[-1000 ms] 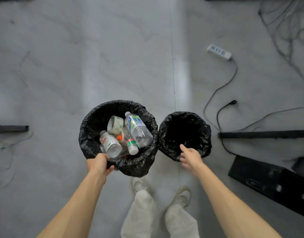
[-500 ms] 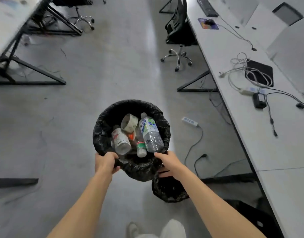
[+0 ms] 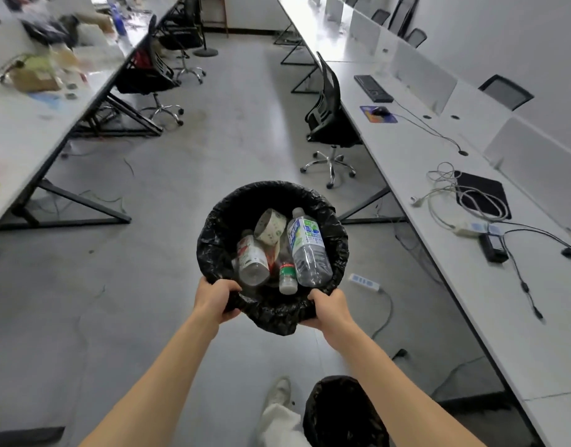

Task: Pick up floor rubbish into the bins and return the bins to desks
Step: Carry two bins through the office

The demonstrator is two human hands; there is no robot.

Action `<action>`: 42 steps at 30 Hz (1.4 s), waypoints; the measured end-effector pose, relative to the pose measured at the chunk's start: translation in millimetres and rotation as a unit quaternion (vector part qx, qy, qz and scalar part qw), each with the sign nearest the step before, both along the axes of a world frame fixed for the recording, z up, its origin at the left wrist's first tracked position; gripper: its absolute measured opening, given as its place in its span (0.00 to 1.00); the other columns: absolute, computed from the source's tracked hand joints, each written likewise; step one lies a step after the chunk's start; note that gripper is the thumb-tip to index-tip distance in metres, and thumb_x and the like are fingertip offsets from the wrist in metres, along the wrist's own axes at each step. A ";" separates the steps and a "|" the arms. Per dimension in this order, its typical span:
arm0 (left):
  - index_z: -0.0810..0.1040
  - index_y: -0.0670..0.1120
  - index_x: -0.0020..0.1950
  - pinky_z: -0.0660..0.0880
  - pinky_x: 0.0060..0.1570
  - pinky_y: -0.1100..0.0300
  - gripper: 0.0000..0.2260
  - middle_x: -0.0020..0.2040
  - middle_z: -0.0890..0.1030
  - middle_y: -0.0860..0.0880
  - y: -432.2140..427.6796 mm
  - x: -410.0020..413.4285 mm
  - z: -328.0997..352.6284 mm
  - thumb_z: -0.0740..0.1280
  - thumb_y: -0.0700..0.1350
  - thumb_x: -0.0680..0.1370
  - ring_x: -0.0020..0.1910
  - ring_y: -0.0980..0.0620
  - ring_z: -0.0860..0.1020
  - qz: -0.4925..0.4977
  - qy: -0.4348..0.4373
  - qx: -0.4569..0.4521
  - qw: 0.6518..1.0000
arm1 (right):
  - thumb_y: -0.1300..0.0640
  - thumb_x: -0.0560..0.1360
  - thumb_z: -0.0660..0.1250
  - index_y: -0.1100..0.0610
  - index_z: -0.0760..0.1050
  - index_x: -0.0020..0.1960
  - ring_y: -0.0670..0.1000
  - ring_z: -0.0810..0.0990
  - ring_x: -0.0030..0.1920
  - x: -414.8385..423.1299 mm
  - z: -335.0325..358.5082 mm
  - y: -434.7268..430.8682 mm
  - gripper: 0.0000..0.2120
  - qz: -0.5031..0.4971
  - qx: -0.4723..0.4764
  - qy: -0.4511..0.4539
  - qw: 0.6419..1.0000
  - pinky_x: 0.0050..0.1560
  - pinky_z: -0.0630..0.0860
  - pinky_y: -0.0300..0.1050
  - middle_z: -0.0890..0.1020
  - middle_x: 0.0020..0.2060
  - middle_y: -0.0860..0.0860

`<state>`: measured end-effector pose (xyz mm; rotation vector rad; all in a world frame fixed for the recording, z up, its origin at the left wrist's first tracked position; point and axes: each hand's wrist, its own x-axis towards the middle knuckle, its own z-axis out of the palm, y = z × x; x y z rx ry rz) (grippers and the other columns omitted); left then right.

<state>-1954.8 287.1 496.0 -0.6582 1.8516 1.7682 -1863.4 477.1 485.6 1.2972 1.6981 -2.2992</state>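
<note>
1. Between the two hands, a bin (image 3: 220,221) lined with a black bag is being held up in front of the person, at the end of both outstretched arms.
2. The left hand (image 3: 214,300) is gripping the near rim on its own side, its fingers curling round the bag's folded edge.
3. The right hand (image 3: 327,306) is gripping the near rim on the other side in the same way, so both hands are clasping the one bin.
4. Just beyond the fingers, rubbish is lying heaped inside the bin. A large clear bottle (image 3: 308,250) with a blue-green label is leaning on the right hand's side, and a red-labelled bottle (image 3: 251,259) is lying on the left hand's side. A small green-labelled bottle (image 3: 287,277) is sitting between them, its white cap pointing toward the hands. A patterned paper cup (image 3: 271,225) is resting at the far side.
5. Below the right forearm, a second bin (image 3: 342,411) with a black liner is standing on the floor; its contents cannot be made out. A pale shoe (image 3: 279,391) is showing just beside it, toward the left arm.
6. Past the right hand, a white power strip (image 3: 364,282) is lying on the floor beside a long white desk (image 3: 439,285). An office chair (image 3: 329,124) is standing at that desk further ahead.
7. Well off to the left hand's side, another desk (image 3: 19,130) is carrying blurred clutter.
</note>
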 end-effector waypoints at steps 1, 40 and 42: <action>0.72 0.48 0.62 0.79 0.32 0.56 0.19 0.55 0.79 0.42 3.5 -18.3 3.3 0.69 0.38 0.73 0.49 0.43 0.81 -0.017 0.002 -0.006 1.000 | 0.69 0.74 0.60 0.60 0.73 0.55 0.63 0.83 0.51 -16.3 0.5 5.3 0.12 -0.004 0.003 0.001 1.000 0.38 0.83 0.57 0.81 0.53 0.62; 0.71 0.50 0.68 0.71 0.52 0.59 0.16 0.57 0.78 0.48 217.2 -789.5 7.5 0.62 0.49 0.80 0.50 0.50 0.77 -0.401 0.132 -0.318 0.849 | 0.71 0.74 0.61 0.67 0.72 0.52 0.61 0.81 0.45 -704.2 -12.4 296.4 0.08 -0.089 0.026 -0.084 0.992 0.32 0.82 0.51 0.79 0.46 0.62; 0.71 0.50 0.69 0.71 0.51 0.59 0.16 0.58 0.77 0.48 246.7 -836.4 0.7 0.61 0.49 0.81 0.50 0.50 0.77 -0.397 0.133 -0.322 0.849 | 0.71 0.74 0.61 0.66 0.72 0.53 0.61 0.81 0.45 -751.4 -23.5 326.3 0.09 -0.076 0.019 -0.090 0.993 0.31 0.81 0.51 0.79 0.47 0.62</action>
